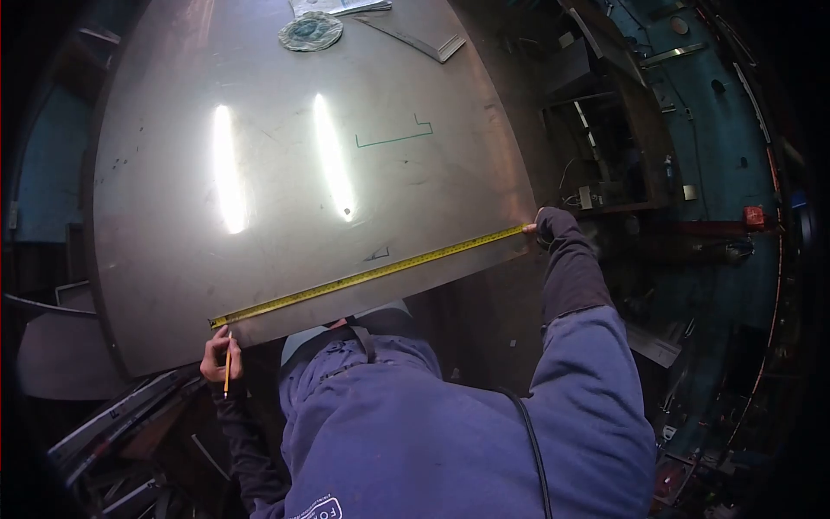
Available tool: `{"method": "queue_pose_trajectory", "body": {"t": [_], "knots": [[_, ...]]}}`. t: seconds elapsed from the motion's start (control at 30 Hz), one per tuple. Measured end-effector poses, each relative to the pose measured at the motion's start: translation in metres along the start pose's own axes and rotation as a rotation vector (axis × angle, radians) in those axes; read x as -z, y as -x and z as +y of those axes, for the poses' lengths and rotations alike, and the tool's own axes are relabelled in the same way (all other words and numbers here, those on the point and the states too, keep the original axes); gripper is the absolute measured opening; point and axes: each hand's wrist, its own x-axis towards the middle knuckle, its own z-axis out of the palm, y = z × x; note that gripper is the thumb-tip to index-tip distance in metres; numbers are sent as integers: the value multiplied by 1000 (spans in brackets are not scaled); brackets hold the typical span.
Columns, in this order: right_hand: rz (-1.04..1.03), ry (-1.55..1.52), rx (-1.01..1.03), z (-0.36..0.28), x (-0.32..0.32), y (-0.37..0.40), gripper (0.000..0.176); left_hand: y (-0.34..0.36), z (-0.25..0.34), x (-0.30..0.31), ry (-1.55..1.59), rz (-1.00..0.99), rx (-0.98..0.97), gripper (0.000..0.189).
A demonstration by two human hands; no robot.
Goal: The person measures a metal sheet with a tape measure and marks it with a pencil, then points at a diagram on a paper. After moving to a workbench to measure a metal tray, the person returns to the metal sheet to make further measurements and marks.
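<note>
A yellow tape measure [372, 275] lies stretched across a large metal sheet [277, 182], near the sheet's front edge. My left hand [220, 356] is at the tape's left end, closed around a yellow pencil [227, 368], with a fingertip close to the tape's end. At the sheet's right edge my right hand [541, 227] is closed on the other end of the tape; a dark sleeve hides part of it. Green drawn lines [394, 139] and a small dark mark [378, 254] show on the sheet.
A round, wrapped disc [311, 31], papers [339, 7] and an angled metal piece [424, 41] lie at the sheet's far end. Metal lengths [121, 424] are stacked at the lower left. A dark cabinet [605, 147] stands on the right.
</note>
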Motion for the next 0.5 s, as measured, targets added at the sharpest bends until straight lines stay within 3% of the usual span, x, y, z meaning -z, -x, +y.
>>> {"method": "queue_pose_trajectory", "body": {"t": [0.1,0.37,0.43,0.5], "knots": [[-5,14,33,11,-14,-24,77,-12,20,-3,-30,33,-103,6],[-2,33,64,8,-6,-7,71,-21,21,-6,-25,-16,-91,12],[186,40,76,15,-14,-6,66,-23,22,-11,-34,-14,-66,12],[237,0,170,10,-4,18,63,-24,16,-10,-40,-7,-86,12]]}}
